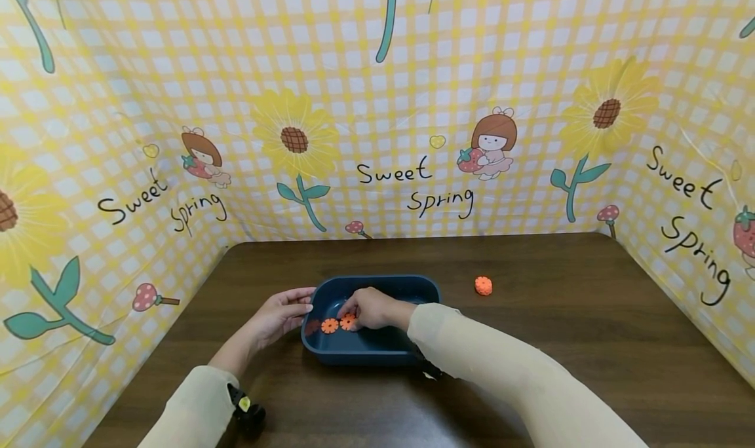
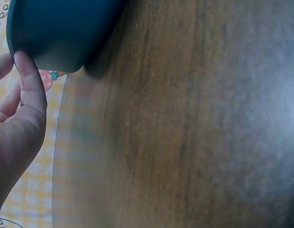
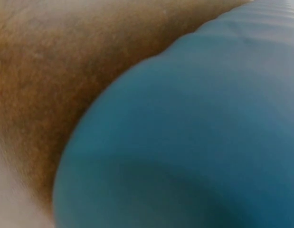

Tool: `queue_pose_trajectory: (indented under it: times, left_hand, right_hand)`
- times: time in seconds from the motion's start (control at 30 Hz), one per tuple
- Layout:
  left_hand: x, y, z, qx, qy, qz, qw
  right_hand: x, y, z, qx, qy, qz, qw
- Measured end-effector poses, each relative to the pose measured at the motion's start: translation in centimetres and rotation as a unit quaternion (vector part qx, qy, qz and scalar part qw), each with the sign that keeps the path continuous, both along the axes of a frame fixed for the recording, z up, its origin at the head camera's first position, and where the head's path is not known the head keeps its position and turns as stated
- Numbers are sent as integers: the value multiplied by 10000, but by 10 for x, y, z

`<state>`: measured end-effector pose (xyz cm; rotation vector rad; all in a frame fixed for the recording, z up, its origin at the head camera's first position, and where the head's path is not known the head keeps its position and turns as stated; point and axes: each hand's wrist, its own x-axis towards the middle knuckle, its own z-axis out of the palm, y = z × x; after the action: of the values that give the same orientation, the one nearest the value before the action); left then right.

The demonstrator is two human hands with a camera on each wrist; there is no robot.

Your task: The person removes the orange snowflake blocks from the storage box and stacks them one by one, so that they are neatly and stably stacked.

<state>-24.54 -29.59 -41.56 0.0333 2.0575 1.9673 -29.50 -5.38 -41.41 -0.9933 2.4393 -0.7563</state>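
Observation:
A dark blue plastic tub [image 1: 377, 357] stands on the table, with two orange flower-shaped discs in its left part. My left hand [image 1: 282, 317] holds the tub's left end, thumb and fingers at the rim; the left wrist view shows the left hand [image 2: 21, 114] at the tub's corner. Reaching in over the right side, my right hand [image 1: 373, 309] pinches one orange disc [image 1: 348, 322], its fingertips partly hidden. Just left of it lies the other orange disc [image 1: 329, 326]. The right wrist view shows only the blurred outer wall of the tub [image 3: 184, 118].
An orange notched piece [image 1: 483, 285], perhaps several discs together, lies on the brown wooden table [image 1: 566, 284] right of the tub. Yellow checked cloth [image 1: 389, 94] with printed flowers hangs behind the table and along both sides.

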Motion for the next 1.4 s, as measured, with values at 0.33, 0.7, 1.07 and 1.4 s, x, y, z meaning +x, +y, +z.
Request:
queue_pose_trajectory:
  times: [0.33, 0.7, 1.07, 1.4]
  left_hand:
    - [1, 1, 1, -13, 7, 4, 10000]
    - [1, 0, 1, 41, 25, -32, 10000]
    - [3, -1, 1, -47, -4, 24, 10000]
    - [2, 0, 3, -23, -56, 61, 10000]
  right_hand:
    - [1, 2, 1, 21, -15, 90, 10000]
    - [3, 3, 3, 95, 148, 293, 9994]
    - [3, 11, 7, -583, 113, 203, 9980]
    - [2, 27, 15, -1121, 252, 242, 9931]
